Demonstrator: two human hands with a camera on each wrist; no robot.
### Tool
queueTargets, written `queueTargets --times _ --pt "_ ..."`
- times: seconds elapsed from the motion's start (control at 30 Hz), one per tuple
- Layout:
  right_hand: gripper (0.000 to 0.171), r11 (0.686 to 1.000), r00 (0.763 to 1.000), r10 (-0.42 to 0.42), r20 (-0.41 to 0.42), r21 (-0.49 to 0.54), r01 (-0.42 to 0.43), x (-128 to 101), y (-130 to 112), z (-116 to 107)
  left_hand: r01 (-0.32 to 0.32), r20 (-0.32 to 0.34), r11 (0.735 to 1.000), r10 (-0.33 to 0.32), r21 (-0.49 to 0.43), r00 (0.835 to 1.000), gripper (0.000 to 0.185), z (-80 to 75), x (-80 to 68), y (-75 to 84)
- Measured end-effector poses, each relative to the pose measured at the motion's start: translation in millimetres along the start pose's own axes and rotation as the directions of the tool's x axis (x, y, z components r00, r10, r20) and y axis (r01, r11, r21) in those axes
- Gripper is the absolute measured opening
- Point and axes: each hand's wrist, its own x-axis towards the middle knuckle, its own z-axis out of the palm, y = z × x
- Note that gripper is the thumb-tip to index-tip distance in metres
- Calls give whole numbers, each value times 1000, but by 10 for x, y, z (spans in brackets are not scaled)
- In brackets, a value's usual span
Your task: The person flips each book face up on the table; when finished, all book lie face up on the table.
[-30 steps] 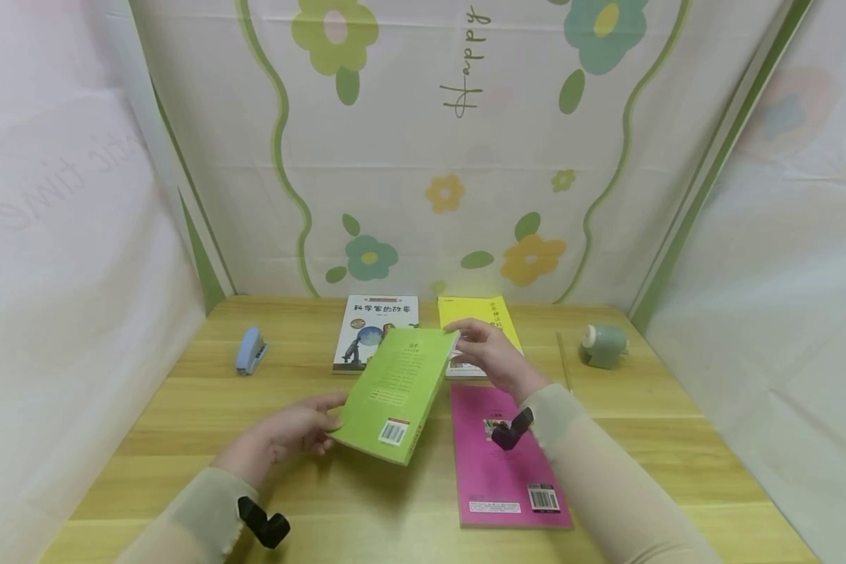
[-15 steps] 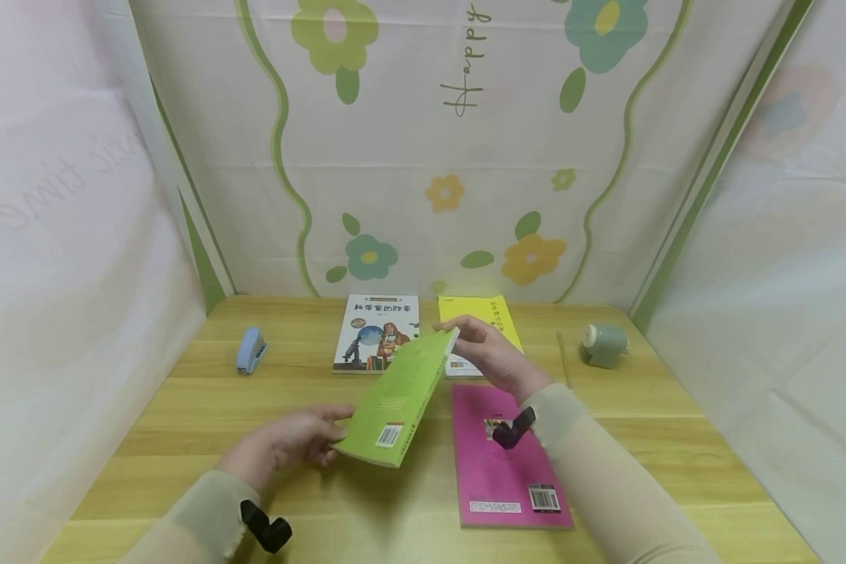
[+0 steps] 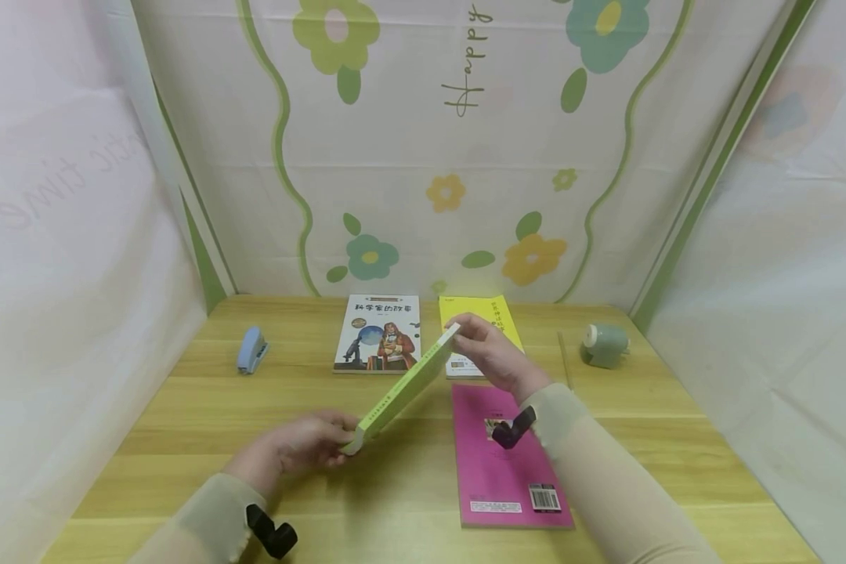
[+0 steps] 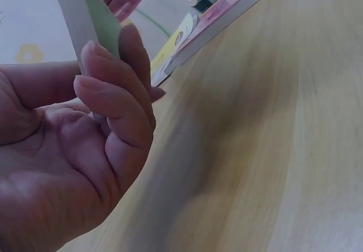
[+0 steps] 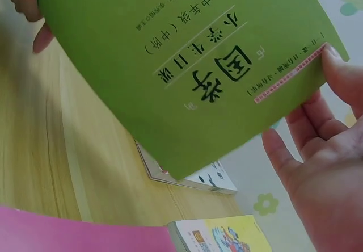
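Note:
A thin green book (image 3: 405,389) is held up over the table between both hands, tilted, with its spine facing the head camera. The left hand (image 3: 309,443) grips its lower end, thumb on one side and curled fingers on the other, as the left wrist view shows. At the upper end, the right hand (image 3: 492,351) pinches a corner between thumb and fingers. In the right wrist view the green front cover (image 5: 187,87) shows dark printed characters. Below the right forearm lies a pink book (image 3: 497,470), back cover up with a barcode.
Behind the hands lie a white book (image 3: 352,329) with a picture cover and a yellow book (image 3: 474,306), partly hidden by the right hand. A light blue stapler (image 3: 251,349) stands at left. At right are a thin stick (image 3: 564,359) and a grey-green device (image 3: 605,346).
The green book has turned from showing its back cover to showing its spine. The left hand has moved slightly right with it, and more of the white book is uncovered.

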Motion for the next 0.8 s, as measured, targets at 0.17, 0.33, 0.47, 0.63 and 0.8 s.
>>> queueTargets --times 0.17,0.33,0.47,0.63,0.8 --pt "29 999 1000 -2 -17 37 2 -5 -25 17 -2 3 1000 2 -16 1000 35 34 8 7" --pt "27 998 999 1 -50 69 3 -3 -52 35 -22 -13 999 22 -36 1000 54 71 10 24" --pt "25 998 995 11 -96 70 -4 4 -64 42 -38 -42 998 36 -42 998 47 79 6 25" --pt "25 998 985 22 -173 68 -10 17 -70 55 -61 -68 997 57 -53 996 44 54 17 2" --pt "25 997 973 30 -231 77 -13 32 -77 72 -100 -11 985 100 -141 995 57 15 2 -18"
